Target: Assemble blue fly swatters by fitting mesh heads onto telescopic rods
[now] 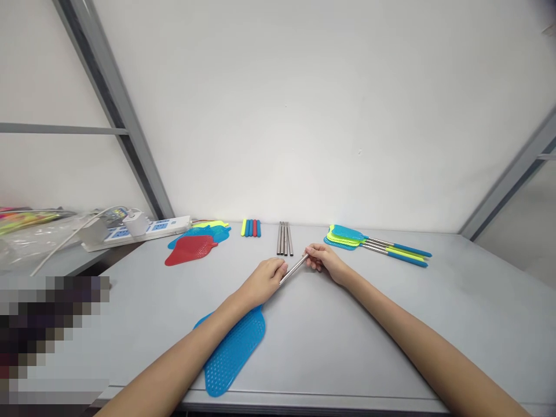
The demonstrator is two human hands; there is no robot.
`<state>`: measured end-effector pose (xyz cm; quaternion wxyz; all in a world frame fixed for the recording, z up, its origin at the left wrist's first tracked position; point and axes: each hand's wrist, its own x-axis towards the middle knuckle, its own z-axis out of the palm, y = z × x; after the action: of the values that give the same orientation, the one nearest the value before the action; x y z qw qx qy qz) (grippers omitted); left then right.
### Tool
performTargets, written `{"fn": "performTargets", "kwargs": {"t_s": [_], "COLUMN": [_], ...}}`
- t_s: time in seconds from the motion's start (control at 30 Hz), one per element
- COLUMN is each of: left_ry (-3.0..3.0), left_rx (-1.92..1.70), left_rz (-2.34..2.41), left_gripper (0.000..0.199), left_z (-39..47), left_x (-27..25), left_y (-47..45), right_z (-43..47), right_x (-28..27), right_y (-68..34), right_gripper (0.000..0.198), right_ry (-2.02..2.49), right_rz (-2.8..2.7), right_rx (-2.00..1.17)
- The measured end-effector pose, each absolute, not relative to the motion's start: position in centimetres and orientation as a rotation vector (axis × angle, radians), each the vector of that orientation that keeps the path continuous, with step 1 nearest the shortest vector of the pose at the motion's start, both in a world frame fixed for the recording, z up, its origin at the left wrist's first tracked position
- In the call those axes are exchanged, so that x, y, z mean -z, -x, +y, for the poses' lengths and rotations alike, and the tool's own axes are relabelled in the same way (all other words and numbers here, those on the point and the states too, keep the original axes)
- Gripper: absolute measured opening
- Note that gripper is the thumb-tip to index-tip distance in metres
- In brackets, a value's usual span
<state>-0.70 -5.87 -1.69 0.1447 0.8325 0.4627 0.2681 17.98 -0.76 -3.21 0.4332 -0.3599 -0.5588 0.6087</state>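
Note:
A blue perforated fly swatter head (238, 347) lies near the table's front edge, partly covered by my left forearm. A metal rod (295, 269) runs up and to the right from its neck. My left hand (264, 281) is closed around the lower part of the rod, hiding where it meets the head. The fingers of my right hand (324, 259) pinch the rod's far end. Just beyond my hands, several loose metal rods (285, 238) lie side by side.
Back left are loose red (191, 250), blue and yellow swatter heads, beside a power strip (147, 229) with a cable. Several coloured handle grips (251, 228) lie in a row. Complete fly swatters (377, 244) are stacked at right. A plastic bag (47, 226) sits far left.

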Motion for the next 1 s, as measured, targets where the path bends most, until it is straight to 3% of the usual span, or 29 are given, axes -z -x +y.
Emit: {"fn": "performTargets", "kwargs": {"t_s": [0.4,0.53,0.63,0.77,1.0], "left_ry": [-2.257,-1.869,-1.436,-0.969,-0.513], "left_rx": [-1.147,-1.281,-1.182,-0.982,-1.032], "left_rz": [1.525,1.566,1.249,0.79,0.877], "left_gripper": [0.025,0.033,0.045,0.036,0.03], "left_z": [-5.4,-4.9,-5.2,-6.5,-7.4], "left_x": [0.7,1.1,1.0,1.3,1.6], "left_y": [1.7,1.8,1.2,-0.3,-1.0], "right_z": [2.8,3.6,3.8,3.9,3.5], "right_x": [3.6,3.8,3.9,4.0,4.7], "right_y": [-22.4,-24.9,-25.8,-25.2,-23.9], "right_gripper": [0.03,0.035,0.035,0.031,0.037], "right_ry": [0.937,0.914,0.904,0.885,0.845], "right_rz": [-0.851,-0.697,-0.623,-0.584,-0.559], "right_rx": [-1.214,-1.053,-1.001,-1.013,-1.165]}}
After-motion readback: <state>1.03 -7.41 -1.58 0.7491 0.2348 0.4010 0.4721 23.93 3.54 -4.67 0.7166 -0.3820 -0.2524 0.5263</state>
